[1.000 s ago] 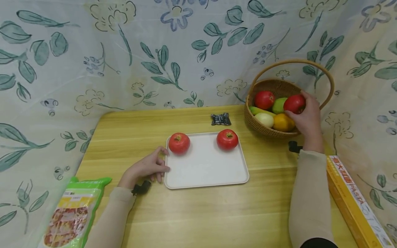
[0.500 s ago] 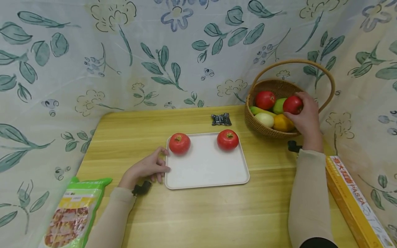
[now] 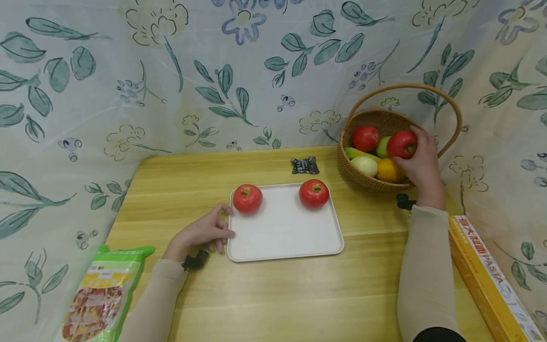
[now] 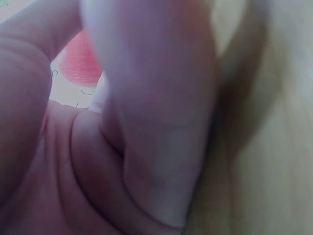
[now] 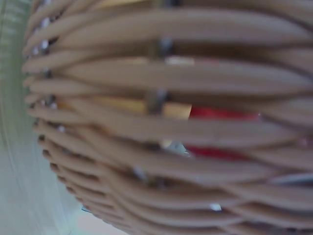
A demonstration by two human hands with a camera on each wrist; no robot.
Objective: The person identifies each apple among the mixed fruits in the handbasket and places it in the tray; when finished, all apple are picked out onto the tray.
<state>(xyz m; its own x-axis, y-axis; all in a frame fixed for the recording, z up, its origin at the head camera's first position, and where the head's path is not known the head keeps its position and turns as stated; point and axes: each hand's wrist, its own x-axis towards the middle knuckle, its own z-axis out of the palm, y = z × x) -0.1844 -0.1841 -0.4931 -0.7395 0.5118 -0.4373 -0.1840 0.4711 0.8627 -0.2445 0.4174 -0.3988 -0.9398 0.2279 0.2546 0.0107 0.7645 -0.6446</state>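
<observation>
In the head view my right hand (image 3: 420, 159) grips a red apple (image 3: 401, 144) between thumb and fingers, over the right side of a wicker basket (image 3: 363, 180). Another red fruit (image 3: 365, 138), a green fruit (image 3: 382, 147), a pale round one (image 3: 364, 166) and an orange-yellow one (image 3: 390, 170) lie inside. My left hand (image 3: 205, 230) holds the left rim of a white tray (image 3: 284, 237), thumb tip over the edge and the other fingers curled. Two red apples (image 3: 247, 198) sit on the tray's far corners. The basket weave (image 5: 171, 122) fills the right wrist view, hiding that hand.
A small black wrapped packet (image 3: 305, 165) lies behind the tray. At the right edge stands a long yellow pasta box (image 3: 487, 275); a green food bag (image 3: 96, 294) lies at the left. The basket's tall handle (image 3: 406, 86) arches over the fruit. Floral cloth hangs behind.
My right hand and the gripped apple have shifted slightly left within the basket, and the apple has turned a little. The left hand and the tray have stayed put.
</observation>
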